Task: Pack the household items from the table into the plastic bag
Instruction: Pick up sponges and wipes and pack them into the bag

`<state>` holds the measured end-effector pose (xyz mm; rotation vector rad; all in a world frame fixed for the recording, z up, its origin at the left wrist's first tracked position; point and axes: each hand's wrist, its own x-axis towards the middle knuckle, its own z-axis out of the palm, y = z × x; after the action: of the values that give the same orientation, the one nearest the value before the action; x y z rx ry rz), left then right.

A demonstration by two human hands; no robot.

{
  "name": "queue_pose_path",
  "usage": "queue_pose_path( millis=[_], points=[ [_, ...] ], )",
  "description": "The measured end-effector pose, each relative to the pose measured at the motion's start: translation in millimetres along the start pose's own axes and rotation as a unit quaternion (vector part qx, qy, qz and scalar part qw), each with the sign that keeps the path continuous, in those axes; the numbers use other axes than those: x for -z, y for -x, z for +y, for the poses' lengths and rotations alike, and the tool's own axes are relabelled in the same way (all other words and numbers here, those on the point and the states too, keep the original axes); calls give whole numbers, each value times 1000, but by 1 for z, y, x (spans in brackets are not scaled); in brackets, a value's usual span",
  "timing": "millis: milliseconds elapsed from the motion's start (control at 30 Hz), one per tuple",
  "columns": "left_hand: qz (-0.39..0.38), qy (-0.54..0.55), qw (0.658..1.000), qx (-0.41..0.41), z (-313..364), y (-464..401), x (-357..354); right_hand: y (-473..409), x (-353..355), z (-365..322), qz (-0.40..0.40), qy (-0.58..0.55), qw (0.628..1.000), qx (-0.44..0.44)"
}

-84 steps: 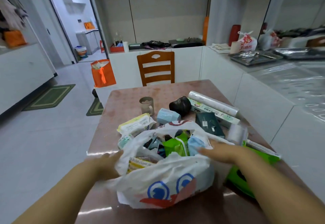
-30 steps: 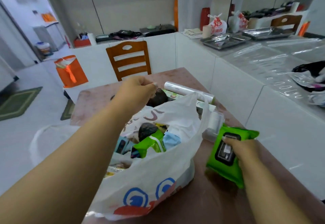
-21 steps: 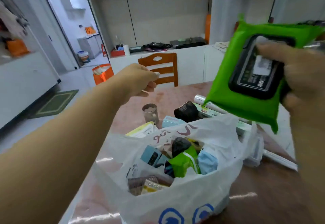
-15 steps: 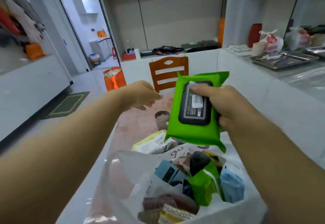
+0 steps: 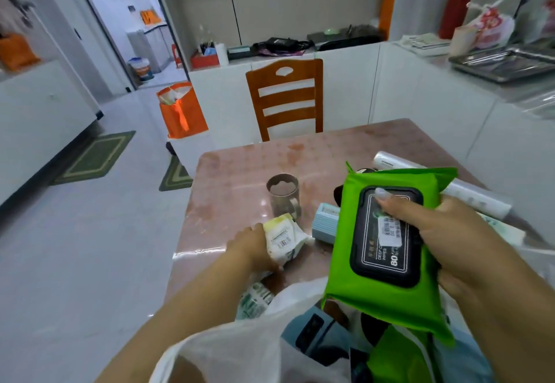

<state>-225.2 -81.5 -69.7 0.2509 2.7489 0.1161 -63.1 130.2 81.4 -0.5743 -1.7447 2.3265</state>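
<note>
The white plastic bag [image 5: 240, 343] lies open at the bottom of the view, holding a light blue packet, a green pouch and other items. My right hand [image 5: 444, 232] grips a bright green wet-wipes pack [image 5: 381, 301] with a black lid, held just above the bag's mouth. My left hand [image 5: 253, 247] reaches over the bag's far rim and holds a white and yellow pack [image 5: 283, 240] lying on the pink table [image 5: 240, 178]. A light blue box [image 5: 326, 226] sits beside that pack.
A metal mug [image 5: 282, 199], a black object behind the wipes pack, a clear film roll [image 5: 477, 196] and a long box lie farther back on the table. A wooden chair [image 5: 288, 97] stands at the far edge. White counters run along the right.
My right hand has lifted the green wipes pack from the table and brought it over the bag. My left hand has dropped from the air onto the white and yellow pack.
</note>
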Motion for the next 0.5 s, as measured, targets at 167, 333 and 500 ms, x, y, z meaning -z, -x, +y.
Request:
queue_pose_path(
  millis=[167,333,500],
  points=[
    [53,47,997,-5,-6,1,7,2,2,2,-1,-21,1000,8],
    [70,266,961,-25,-13,38,70,12,3,-13,-45,-85,995,-1],
    [-53,651,749,-111,19,120,159,27,-6,-36,-138,-255,955,-53]
  ],
)
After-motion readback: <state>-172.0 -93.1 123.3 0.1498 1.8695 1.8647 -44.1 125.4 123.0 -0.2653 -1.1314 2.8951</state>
